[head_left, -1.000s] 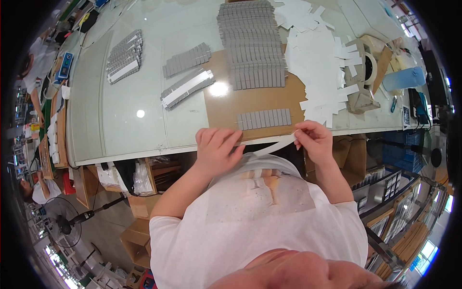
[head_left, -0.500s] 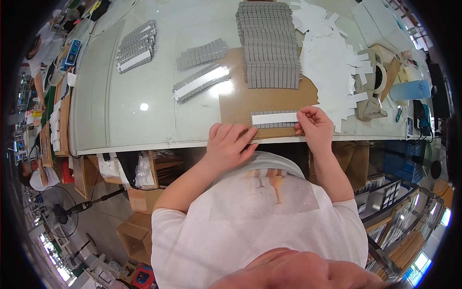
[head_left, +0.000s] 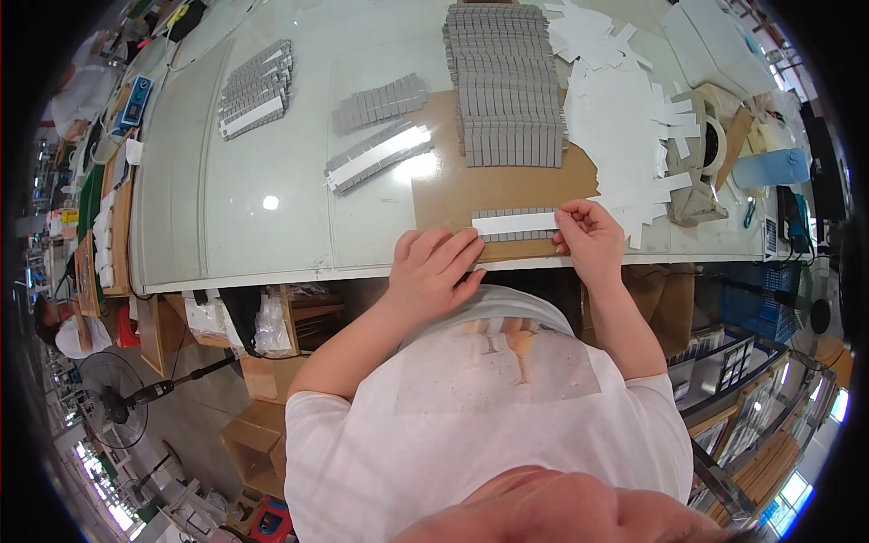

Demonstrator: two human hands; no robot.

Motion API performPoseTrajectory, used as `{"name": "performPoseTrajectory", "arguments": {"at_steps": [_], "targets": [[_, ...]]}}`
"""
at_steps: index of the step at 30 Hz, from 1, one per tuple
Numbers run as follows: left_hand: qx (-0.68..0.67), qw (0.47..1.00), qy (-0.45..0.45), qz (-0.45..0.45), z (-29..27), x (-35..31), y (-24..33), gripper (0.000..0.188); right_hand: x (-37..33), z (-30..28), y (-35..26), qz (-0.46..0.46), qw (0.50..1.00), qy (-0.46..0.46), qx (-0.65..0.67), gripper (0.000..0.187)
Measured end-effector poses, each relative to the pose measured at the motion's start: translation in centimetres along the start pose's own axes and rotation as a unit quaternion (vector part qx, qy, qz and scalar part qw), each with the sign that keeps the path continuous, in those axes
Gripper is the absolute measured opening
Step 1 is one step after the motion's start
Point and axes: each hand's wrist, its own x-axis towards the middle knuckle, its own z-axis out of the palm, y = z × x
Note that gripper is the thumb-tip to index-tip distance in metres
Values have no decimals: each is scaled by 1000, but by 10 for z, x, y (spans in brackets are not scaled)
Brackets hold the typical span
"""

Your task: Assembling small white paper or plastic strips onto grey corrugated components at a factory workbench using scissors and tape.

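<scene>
- At frame centre, glass-topped workbench (head_left: 272, 163) carries brown board (head_left: 507, 185) and grey strip rows (head_left: 505, 86).
- Left hand (head_left: 434, 267) now lies flat, fingers spread, holding nothing.
- Right hand (head_left: 590, 240) pinches white strip (head_left: 514, 223), now flat on board.

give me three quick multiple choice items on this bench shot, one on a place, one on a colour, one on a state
1. Where does the short row of grey pieces with the white strip lie?
A. on the brown board near the table's front edge
B. on the floor by the fan
C. on top of the blue bottle

2. What colour is the strip laid along that row?
A. red
B. white
C. black

3. How is the left hand placed?
A. raised high above the table
B. gripping the fan
C. laid flat on the table edge, fingers at the strip's left end

Answers: 1 A, the row sits on the brown board between both hands. 2 B, it shows plain white over the grey. 3 C, the palm lies down at the front edge while the right hand is at the strip's right end.
</scene>
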Motion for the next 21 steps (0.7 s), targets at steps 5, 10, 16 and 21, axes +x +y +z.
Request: {"name": "performPoseTrajectory", "arguments": {"at_steps": [5,10,16,21], "targets": [[0,1000,0,2,1,2,0,36,-2,0,-2,-4,1000,-3,-18,11],[0,1000,6,7,2,2,0,38,-4,-12,7,-67,994,16,-88,14],[17,1000,21,4,7,0,1,38,-20,-52,12,-195,959,114,-169,17],[21,1000,16,0,6,0,3,39,-17,-76,4,-346,878,125,-305,18]]}}
